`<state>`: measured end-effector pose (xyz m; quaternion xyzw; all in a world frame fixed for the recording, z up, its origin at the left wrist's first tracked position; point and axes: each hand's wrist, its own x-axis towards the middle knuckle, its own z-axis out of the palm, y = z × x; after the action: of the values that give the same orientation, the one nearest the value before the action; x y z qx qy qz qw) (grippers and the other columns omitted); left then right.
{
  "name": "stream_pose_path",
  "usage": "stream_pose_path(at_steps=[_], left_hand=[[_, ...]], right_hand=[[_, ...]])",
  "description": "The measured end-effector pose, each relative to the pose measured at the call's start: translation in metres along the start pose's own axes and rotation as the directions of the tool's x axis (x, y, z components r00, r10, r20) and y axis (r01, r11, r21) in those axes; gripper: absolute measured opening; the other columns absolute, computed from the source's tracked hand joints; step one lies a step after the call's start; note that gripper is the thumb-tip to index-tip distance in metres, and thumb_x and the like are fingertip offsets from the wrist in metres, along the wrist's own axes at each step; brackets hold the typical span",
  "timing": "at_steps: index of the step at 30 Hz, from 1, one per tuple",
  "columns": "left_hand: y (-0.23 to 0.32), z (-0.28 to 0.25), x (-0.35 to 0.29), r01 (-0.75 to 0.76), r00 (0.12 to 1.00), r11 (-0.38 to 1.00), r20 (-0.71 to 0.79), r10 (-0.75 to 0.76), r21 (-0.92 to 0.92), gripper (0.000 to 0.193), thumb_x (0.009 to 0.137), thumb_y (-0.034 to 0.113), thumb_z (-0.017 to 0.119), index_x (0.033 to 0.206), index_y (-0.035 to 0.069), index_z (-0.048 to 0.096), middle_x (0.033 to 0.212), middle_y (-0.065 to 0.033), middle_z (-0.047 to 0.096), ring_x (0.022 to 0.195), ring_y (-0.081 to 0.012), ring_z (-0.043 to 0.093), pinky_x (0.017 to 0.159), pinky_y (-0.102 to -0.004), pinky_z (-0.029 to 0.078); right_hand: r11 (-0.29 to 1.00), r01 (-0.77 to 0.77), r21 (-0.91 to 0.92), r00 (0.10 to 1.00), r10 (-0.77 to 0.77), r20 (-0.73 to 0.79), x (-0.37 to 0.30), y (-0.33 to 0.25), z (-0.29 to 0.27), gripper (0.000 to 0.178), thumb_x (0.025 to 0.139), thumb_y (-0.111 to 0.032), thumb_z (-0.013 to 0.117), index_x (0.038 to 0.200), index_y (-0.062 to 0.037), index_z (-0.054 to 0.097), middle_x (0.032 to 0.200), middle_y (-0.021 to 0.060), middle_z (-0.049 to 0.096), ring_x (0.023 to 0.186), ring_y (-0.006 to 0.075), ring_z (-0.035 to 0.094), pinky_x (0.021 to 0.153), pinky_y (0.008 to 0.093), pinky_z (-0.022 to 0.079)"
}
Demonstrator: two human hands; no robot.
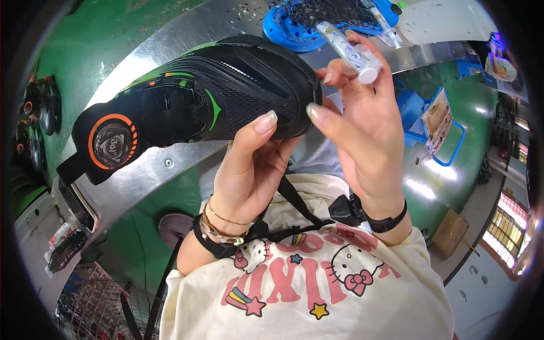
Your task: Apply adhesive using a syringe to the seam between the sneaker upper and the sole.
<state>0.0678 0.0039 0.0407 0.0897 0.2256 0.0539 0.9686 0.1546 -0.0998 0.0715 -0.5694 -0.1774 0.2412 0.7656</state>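
Note:
A black sneaker (pixel 249 85) with green and orange accents lies across the view, toe to the right and tongue to the left. My left hand (pixel 252 164) grips it from the near side, thumb resting on the upper near the toe. In my right hand (pixel 371 130) is a clear plastic syringe (pixel 351 54), tucked among the fingers with its round white end facing me. The right thumb touches the edge of the toe. Some of the left fingers are hidden beneath the shoe.
A metal work surface (pixel 184 156) runs under the shoe. Beyond it sits a blue tray (pixel 283 28) with dark residue and another clear tube. More dark shoes (pixel 42 107) stand at far left. A wire basket (pixel 96 300) is at lower left, a blue stool-like frame (pixel 416 107) at right.

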Motion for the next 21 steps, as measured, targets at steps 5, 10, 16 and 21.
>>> stream_pose_path(at_steps=[5, 10, 16, 21], left_hand=[[0.002, 0.001, -0.003, 0.041, 0.997, 0.999, -0.07, -0.039, 0.021, 0.033, 0.081, 0.013, 0.057, 0.111, 0.0, 0.05, 0.11, -0.0083, 0.056, 0.104, -0.0193, 0.053, 0.096, -0.0348, 0.04], [0.011, -0.036, -0.053, 0.136, 0.986, 0.984, -0.109, -0.123, 0.113, 0.043, 0.078, 0.005, 0.056, 0.119, -0.002, 0.044, 0.115, -0.011, 0.053, 0.107, -0.024, 0.051, 0.097, -0.0385, 0.037], [0.073, -0.109, -0.18, 0.149, 0.891, 0.855, -0.442, 0.102, 0.497, 0.067, 0.063, 0.003, 0.059, 0.124, -0.003, 0.032, 0.122, -0.0141, 0.046, 0.111, -0.026, 0.048, 0.093, -0.0377, 0.04], [0.133, -0.131, -0.206, -0.061, 0.579, 0.596, -0.458, 0.675, 0.8, 0.025, 0.084, 0.007, 0.052, 0.107, 0.0, 0.045, 0.086, -0.0025, 0.056, 0.079, -0.0127, 0.056, 0.074, -0.0251, 0.046]], right_hand=[[0.995, 0.101, 0.009, 0.993, -0.1, -0.059, -0.009, -0.008, -0.007, 0.071, 0.071, -0.002, 0.055, 0.132, -0.0035, 0.02, 0.107, 0.0103, 0.042, 0.111, 0.0252, 0.039, 0.092, 0.0407, 0.035], [0.964, 0.258, 0.063, 0.966, -0.258, -0.008, 0.005, -0.013, -0.031, 0.048, 0.087, -0.025, 0.045, 0.125, -0.0007, 0.031, 0.095, 0.0089, 0.048, 0.096, 0.02, 0.045, 0.082, 0.034, 0.038], [0.952, 0.187, -0.243, 0.976, -0.208, -0.063, 0.048, 0.006, -0.055, 0.032, 0.094, -0.027, 0.038, 0.105, -0.0008, 0.053, 0.071, 0.0006, 0.049, 0.065, 0.0068, 0.044, 0.059, 0.0191, 0.036], [0.96, 0.0, -0.279, 0.994, -0.03, -0.104, 0.046, 0.011, -0.062, 0.032, 0.095, -0.028, 0.036, 0.105, -0.0007, 0.05, 0.068, -0.0007, 0.042, 0.061, 0.0067, 0.04, 0.053, 0.0186, 0.031]])
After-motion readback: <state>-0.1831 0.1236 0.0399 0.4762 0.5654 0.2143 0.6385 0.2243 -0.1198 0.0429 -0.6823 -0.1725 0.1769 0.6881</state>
